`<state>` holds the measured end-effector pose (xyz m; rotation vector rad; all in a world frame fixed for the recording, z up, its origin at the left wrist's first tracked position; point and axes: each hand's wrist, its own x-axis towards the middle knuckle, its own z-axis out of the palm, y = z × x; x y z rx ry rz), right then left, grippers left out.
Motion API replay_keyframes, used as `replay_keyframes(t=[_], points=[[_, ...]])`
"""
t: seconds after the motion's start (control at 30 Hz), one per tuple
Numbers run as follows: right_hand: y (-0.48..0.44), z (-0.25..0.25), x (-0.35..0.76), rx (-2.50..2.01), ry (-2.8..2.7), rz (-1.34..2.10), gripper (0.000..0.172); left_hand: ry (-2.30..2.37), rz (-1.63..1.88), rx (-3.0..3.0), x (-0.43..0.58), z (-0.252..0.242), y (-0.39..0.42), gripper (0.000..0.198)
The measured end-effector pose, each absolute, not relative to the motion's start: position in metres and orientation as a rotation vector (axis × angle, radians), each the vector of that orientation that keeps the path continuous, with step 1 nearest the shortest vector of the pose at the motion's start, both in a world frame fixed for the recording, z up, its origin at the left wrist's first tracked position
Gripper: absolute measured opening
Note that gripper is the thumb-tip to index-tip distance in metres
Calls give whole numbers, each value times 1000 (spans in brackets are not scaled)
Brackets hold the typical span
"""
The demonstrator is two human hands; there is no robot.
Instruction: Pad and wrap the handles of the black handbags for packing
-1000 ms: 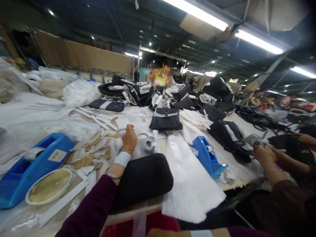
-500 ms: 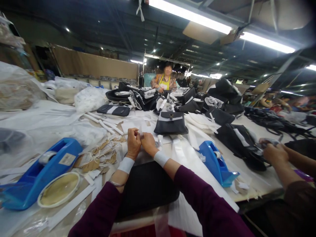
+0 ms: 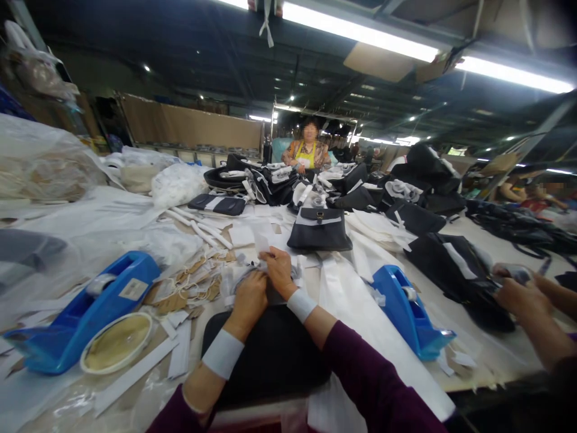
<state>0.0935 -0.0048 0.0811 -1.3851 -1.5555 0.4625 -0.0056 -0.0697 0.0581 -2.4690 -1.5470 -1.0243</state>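
Lowered left hand [image 3: 249,297] now presses black pouch [image 3: 265,355]; right hand [image 3: 279,272] pinches paper slip [image 3: 261,242].

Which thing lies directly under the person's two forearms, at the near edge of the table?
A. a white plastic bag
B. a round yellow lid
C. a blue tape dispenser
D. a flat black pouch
D: the flat black pouch lies beneath both forearms, while the left hand and right hand work just beyond its far edge.
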Motion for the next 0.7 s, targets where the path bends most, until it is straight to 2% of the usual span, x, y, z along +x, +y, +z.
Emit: replay_keyframes(t=[0.07,0.17,0.3,0.47,0.53,0.7], points=[[-6,86,93,-1330,-1558,457,27,-1558,-954,-2501,-6,55,-70,35],[-11,99,92,-1253,-1568,419,25,-1564,-885,-2543,-6,51,-68,25],[-39,108,95,-1088,-1652,329,16,-1587,-900,-2574,-6,45,-65,22],[-100,92,116,-886,-1867,248,27,-1741,-1074,-2556,-9,45,-62,19],[-122,85,127,-871,-1980,197,25,-1750,-1181,-2578,-13,49,-62,17],[-152,76,143,-925,-2312,62,22,-1715,-1489,-2505,-20,56,-66,34]])
